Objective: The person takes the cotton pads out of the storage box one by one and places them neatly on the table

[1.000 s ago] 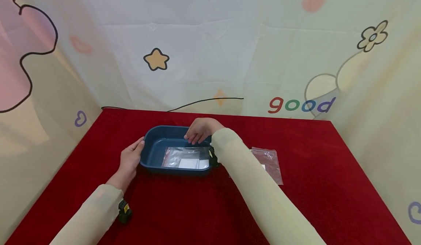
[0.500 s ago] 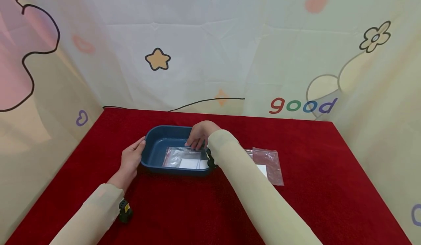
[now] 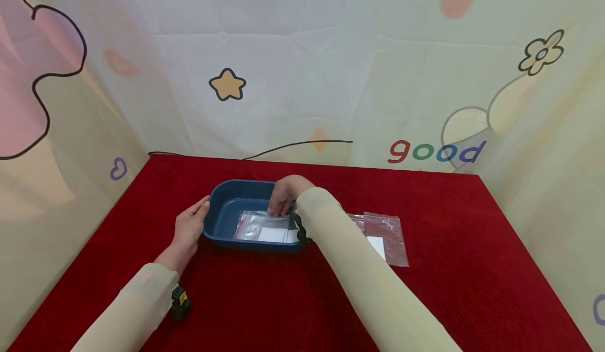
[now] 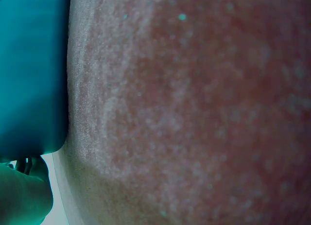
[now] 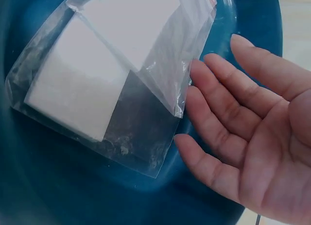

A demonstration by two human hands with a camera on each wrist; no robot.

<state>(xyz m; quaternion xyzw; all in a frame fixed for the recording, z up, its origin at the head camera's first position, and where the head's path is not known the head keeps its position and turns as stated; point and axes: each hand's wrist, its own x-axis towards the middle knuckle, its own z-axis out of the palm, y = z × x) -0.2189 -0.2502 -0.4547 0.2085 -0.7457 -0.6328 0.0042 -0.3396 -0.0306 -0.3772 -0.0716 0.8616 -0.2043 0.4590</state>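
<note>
A blue plastic basin (image 3: 236,197) sits on the red cloth. My left hand (image 3: 185,228) grips its left end, thumb up at the rim; in the left wrist view that hand (image 4: 24,191) shows at the basin's corner. Inside the basin lie clear zip bags (image 3: 250,223) with white cards in them. In the right wrist view two such bags (image 5: 138,118) overlap. My right hand (image 3: 285,194) reaches down into the basin's right half. Its fingers (image 5: 214,120) are loosely bent and spread, fingertips right at the bags' edge, thumb apart from them.
Right of the basin, more clear zip bags (image 3: 394,241) with a white card (image 3: 376,246) lie on the red cloth (image 3: 264,299), partly behind my right sleeve (image 3: 359,268). A printed curtain (image 3: 293,89) hangs behind the table and along both sides.
My right hand has come down into the basin, from above it to the far edge of the bags. The left hand has stayed at the basin's left end.
</note>
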